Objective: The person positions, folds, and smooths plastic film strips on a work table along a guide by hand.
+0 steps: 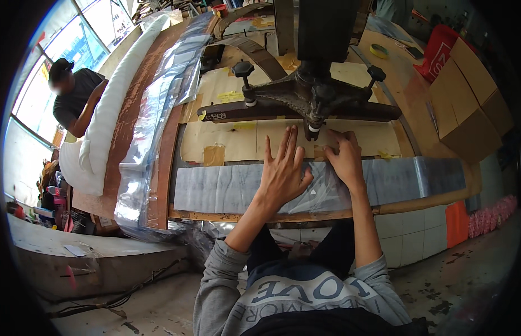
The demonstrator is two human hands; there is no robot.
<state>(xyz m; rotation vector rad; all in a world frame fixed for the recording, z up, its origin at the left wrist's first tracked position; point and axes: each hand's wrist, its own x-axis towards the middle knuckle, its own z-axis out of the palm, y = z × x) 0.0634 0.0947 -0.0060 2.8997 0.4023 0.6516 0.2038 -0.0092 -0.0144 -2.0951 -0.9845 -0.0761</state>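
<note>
My left hand (285, 171) lies palm down with its fingers stretched over the near edge of a cream-coloured sheet (232, 140), below a dark metal press head (311, 92). Close to the press's centre post, my right hand (346, 158) rests on the same sheet, its fingers bent and its thumb apart from the forefinger. Nothing shows in either hand. Both wrists pass over a strip of clear plastic film (227, 187) along the table's front. A long dark bar (260, 110) with black knobs spans the sheet just beyond my fingertips.
An open cardboard box (467, 106) and a red bag (437, 53) sit at the right. A yellow tape roll (379, 51) lies farther back. Layers of clear plastic (160, 120) and a white padded roll (112, 103) line the left, where another person (76, 95) stands.
</note>
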